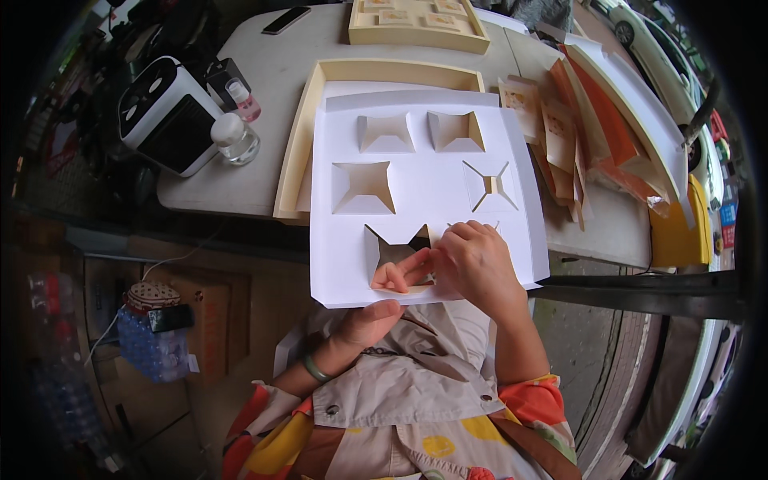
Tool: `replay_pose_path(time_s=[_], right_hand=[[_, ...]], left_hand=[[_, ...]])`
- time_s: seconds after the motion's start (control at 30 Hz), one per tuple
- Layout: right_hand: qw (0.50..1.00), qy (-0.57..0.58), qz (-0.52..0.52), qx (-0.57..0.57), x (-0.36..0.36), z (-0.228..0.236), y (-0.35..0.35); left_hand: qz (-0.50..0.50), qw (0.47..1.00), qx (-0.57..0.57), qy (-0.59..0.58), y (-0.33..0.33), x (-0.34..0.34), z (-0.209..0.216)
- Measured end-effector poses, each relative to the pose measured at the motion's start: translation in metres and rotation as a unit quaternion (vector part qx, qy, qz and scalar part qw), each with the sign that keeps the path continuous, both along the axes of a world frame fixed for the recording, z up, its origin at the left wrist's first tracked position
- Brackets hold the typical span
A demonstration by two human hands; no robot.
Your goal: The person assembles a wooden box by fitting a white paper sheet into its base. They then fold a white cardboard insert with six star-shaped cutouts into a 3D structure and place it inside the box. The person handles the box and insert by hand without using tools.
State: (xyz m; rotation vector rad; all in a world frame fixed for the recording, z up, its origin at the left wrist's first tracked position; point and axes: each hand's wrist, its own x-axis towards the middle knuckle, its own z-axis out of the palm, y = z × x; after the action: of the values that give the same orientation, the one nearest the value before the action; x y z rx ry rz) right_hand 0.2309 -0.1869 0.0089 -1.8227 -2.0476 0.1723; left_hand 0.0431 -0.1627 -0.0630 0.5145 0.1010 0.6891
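A large white card sheet (pixel 432 184) lies tilted over my lap and the table's near edge. Several square windows are cut in it, their flaps folded back; the one at middle right has only a small gap between its flaps. My left hand (pixel 370 322) grips the near edge, thumb outside and fingers underneath, showing through the lower left window (pixel 384 252). On the sheet's lower right, my right hand (pixel 480 260) rests with fingers bunched and closed over a cut area. Its fingertips and whatever they pinch are hidden.
Behind the sheet stands a shallow cream box tray (pixel 300 144); another tray (pixel 412 38) holds small square pieces. Orange and brown card packaging (pixel 584 120) crowds the right. A white-and-black device (pixel 172 116), a clear jar (pixel 236 140), a pink bottle (pixel 243 100) and a phone (pixel 286 20) stand left.
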Motion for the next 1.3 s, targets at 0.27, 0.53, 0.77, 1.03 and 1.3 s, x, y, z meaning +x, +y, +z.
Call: replay_pose_path(time_s=[0.27,0.53,0.77,1.03,1.3], right_hand=[[0.992,-0.108,0.064,-0.011,-0.016,0.014,0.035],[0.996,-0.001,0.09,0.016,0.0,0.005,0.048],[0.994,0.109,0.021,0.007,-0.004,0.0,0.055],[0.994,0.077,0.032,0.073,-0.004,0.009,0.048],[0.99,0.136,-0.004,0.046,0.022,0.031,0.022]], left_hand=[[0.028,0.997,0.047,0.056,-0.004,-0.003,-0.004],[0.085,0.986,0.087,0.114,0.004,-0.003,0.007],[0.121,0.976,0.144,0.106,0.021,0.001,-0.001],[0.133,0.961,0.205,0.133,0.023,0.005,0.007],[0.163,0.977,0.104,0.086,0.03,-0.001,0.024]])
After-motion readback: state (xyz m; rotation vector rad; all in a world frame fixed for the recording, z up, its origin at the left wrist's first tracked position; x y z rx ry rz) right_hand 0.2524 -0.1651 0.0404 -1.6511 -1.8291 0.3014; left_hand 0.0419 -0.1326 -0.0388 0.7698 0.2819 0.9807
